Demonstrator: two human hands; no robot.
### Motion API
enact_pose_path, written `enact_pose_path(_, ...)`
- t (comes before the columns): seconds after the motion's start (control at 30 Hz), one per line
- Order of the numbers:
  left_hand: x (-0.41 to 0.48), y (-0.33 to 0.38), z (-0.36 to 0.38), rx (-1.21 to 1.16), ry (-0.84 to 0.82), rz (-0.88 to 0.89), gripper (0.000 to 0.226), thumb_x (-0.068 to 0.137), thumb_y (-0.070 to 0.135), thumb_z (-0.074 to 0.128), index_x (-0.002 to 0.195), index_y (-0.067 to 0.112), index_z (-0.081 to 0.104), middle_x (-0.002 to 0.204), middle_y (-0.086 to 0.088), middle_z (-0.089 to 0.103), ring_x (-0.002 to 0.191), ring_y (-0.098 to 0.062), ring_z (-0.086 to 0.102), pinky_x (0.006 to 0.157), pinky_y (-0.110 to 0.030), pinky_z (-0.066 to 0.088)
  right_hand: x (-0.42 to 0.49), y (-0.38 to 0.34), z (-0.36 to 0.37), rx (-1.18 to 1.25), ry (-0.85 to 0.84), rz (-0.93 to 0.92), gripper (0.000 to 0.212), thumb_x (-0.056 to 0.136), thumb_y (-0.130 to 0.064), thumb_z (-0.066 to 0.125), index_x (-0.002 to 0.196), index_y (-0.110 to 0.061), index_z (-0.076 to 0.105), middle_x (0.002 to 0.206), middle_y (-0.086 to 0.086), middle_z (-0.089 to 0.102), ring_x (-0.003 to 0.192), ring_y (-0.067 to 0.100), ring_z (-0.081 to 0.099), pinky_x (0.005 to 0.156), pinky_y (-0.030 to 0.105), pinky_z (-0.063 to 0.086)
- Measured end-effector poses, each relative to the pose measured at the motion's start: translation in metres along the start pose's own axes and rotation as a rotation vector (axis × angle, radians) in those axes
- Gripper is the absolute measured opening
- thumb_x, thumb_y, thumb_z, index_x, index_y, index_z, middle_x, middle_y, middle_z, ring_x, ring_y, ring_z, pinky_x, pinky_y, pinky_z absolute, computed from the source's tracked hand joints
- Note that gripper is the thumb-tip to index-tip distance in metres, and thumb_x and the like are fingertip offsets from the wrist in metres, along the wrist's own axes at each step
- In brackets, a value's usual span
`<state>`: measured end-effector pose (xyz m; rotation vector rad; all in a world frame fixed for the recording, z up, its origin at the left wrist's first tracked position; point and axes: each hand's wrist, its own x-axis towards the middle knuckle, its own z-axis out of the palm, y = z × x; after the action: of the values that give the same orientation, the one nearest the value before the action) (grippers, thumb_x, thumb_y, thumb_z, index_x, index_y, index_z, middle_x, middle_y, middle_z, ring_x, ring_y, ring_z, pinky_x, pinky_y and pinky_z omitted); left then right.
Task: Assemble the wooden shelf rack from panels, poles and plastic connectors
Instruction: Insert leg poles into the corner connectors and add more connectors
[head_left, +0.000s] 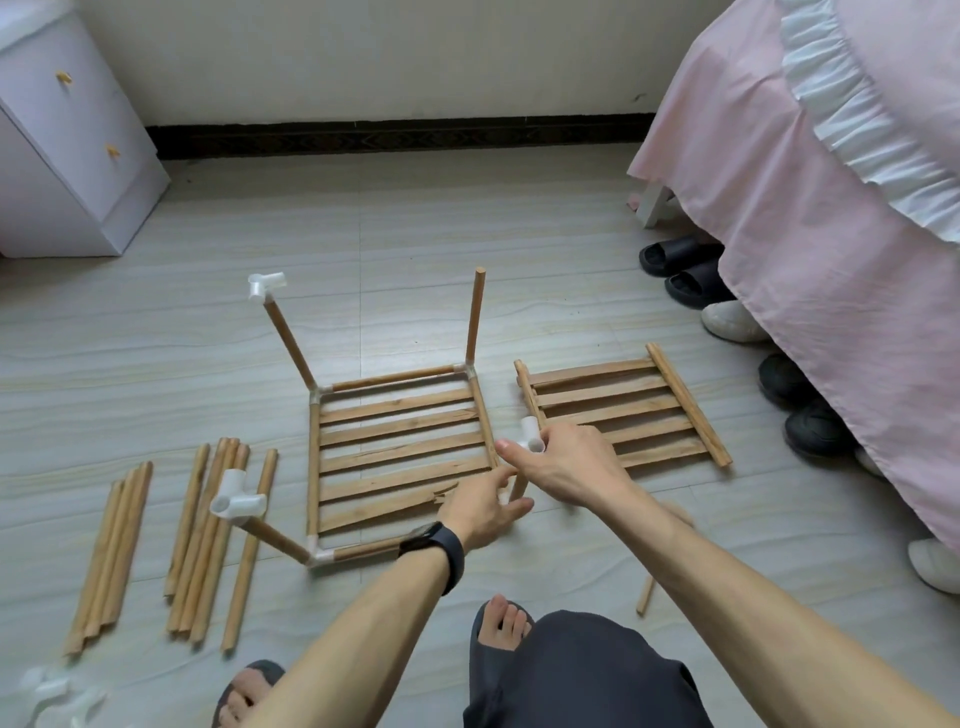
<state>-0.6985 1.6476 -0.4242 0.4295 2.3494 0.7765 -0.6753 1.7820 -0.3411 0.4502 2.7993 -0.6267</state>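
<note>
Right now pinching a white connector in the right hand, over the top of the near-right pole. With the left hand curled beside that pole, can't tell if gripping. Could jam crooked or pop the bottom joint if shoved off-line. Counting: two panels, framed panel and loose panel; four uprights, two capped; back-right pole bare.
</note>
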Motion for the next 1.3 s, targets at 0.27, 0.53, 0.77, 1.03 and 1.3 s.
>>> enact_pose_path(0.27, 0.020, 0.000, 0.014, -0.026, 0.122, 0.062, 0.022, 0.101, 0.032, 0.048, 0.103, 0.015, 0.063, 0.088, -0.013, 0.067, 0.086, -0.039, 0.061, 0.054, -0.036, 0.030, 0.005, -0.003, -0.008, -0.102, -0.020, -0.109, 0.051, 0.093, -0.059, 0.053, 0.066, -0.017, 0.042, 0.073, 0.008, 0.059, 0.074, 0.030, 0.055, 0.063, 0.037, 0.034)
enact_pose_path(0.53, 0.017, -0.004, 0.002, -0.030, 0.047, 0.075, 0.029, 0.104, 0.043, 0.046, 0.115, 0.021, 0.060, 0.098, -0.009, 0.071, 0.087, -0.030, 0.065, 0.078, -0.046, 0.054, 0.005, 0.011, -0.002, -0.105, 0.001, -0.228, 0.056, 0.089, -0.074, 0.051, 0.095, -0.019, 0.062, 0.082, -0.005, 0.059, 0.078, 0.018, 0.054, 0.065, 0.032, 0.036)
enact_pose_path(0.77, 0.017, -0.004, -0.039, 0.188, -0.004, 0.102, 0.026, 0.097, 0.042, 0.062, 0.114, 0.022, 0.065, 0.105, 0.005, 0.069, 0.094, -0.018, 0.064, 0.078, -0.034, 0.052, -0.004, 0.023, -0.001, 0.117, -0.031, -0.276, 0.063, 0.089, -0.055, 0.070, 0.145, -0.038, 0.046, 0.111, -0.012, 0.066, 0.096, 0.016, 0.069, 0.088, 0.036, 0.055)
enact_pose_path(1.03, -0.026, -0.013, -0.153, 0.689, 0.008, -0.053, 0.034, 0.097, 0.041, 0.062, 0.129, 0.030, 0.061, 0.124, 0.001, 0.063, 0.109, -0.020, 0.061, 0.088, -0.034, 0.053, -0.015, 0.017, 0.001, 0.002, 0.072, -0.345, 0.043, 0.094, -0.052, 0.064, 0.136, -0.039, 0.063, 0.123, -0.002, 0.073, 0.114, 0.019, 0.066, 0.097, 0.035, 0.053)
enact_pose_path(1.3, -0.109, -0.096, -0.236, 0.679, 0.052, -0.272, 0.045, 0.093, 0.053, 0.063, 0.133, 0.032, 0.057, 0.127, 0.001, 0.064, 0.111, -0.018, 0.059, 0.093, -0.032, 0.050, -0.028, 0.010, 0.017, 0.077, 0.212, -0.274, 0.045, 0.096, -0.048, 0.063, 0.137, -0.031, 0.063, 0.115, 0.000, 0.075, 0.107, 0.022, 0.070, 0.092, 0.039, 0.056)
